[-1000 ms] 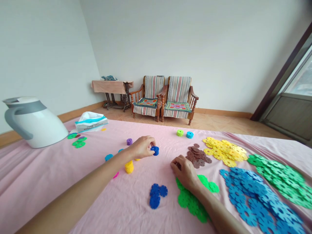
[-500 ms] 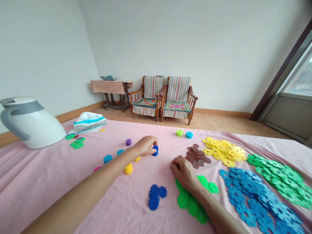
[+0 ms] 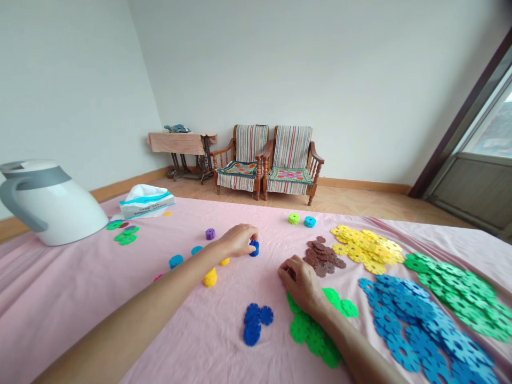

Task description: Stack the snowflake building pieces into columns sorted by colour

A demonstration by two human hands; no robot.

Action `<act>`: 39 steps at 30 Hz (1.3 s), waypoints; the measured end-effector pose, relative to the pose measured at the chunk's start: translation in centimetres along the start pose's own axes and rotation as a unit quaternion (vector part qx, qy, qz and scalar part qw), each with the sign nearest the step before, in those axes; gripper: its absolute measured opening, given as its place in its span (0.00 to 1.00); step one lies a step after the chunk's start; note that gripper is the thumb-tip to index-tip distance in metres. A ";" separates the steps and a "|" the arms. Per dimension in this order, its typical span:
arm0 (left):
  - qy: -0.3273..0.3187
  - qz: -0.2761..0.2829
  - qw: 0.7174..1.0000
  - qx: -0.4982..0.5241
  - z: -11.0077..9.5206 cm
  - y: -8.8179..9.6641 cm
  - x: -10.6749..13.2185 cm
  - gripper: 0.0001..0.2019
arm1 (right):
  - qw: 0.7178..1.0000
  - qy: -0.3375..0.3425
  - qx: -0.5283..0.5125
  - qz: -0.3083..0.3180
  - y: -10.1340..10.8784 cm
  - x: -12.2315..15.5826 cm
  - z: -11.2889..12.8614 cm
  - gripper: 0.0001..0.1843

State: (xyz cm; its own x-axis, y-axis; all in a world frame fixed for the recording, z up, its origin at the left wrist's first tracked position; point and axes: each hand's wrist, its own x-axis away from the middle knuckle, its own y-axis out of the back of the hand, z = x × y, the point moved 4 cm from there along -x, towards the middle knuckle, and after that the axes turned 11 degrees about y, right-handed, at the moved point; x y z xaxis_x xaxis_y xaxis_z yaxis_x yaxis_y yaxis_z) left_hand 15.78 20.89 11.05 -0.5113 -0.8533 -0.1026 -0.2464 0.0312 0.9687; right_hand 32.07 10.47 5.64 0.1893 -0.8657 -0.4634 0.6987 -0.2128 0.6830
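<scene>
My left hand (image 3: 239, 239) reaches across the pink cloth (image 3: 80, 298) with its fingers closed round a small dark blue stack of discs (image 3: 254, 247), which stands on the cloth. My right hand (image 3: 301, 282) rests as a loose fist just left of a heap of brown discs (image 3: 324, 254); whether it holds anything is hidden. A few loose dark blue discs (image 3: 255, 321) lie in front of it, and green discs (image 3: 316, 330) lie under my right wrist. A yellow stack (image 3: 210, 278) stands beside my left forearm.
Heaps of yellow (image 3: 368, 247), blue (image 3: 420, 325) and green (image 3: 460, 288) discs cover the right side. Small stacks in purple (image 3: 210, 233), green (image 3: 294, 218) and cyan (image 3: 309, 221) stand farther off. A white kettle (image 3: 44, 202) and a tissue pack (image 3: 146, 200) sit at the left.
My left hand has lowered the dark blue stack a little onto the cloth and stays closed round it. My right hand has hardly moved.
</scene>
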 end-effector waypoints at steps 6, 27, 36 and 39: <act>0.001 0.002 1.000 -0.004 0.0 -0.1 0.0 0.06 | 1.000 0.000 -0.002 0.000 -0.1 0.1 -0.1 0.09; -0.106 0.171 0.977 0.069 -4.5 1.3 8.8 0.11 | 1.000 0.005 -0.003 -0.006 -0.1 0.1 -0.1 0.09; -0.120 0.173 0.974 0.085 -5.0 -0.1 11.9 0.17 | 1.000 0.005 -0.003 -0.003 0.0 0.0 -0.1 0.09; -0.122 0.173 0.973 0.089 -5.0 -0.2 11.9 0.18 | 1.000 0.004 0.000 -0.001 0.0 0.0 -0.1 0.09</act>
State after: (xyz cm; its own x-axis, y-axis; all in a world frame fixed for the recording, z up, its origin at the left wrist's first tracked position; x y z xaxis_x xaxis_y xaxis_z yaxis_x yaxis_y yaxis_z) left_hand 13.89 8.07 10.74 -0.7645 -0.6268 0.1507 -0.1529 0.4034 0.9022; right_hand 32.13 10.51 5.55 0.1941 -0.8618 -0.4686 0.6991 -0.2136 0.6824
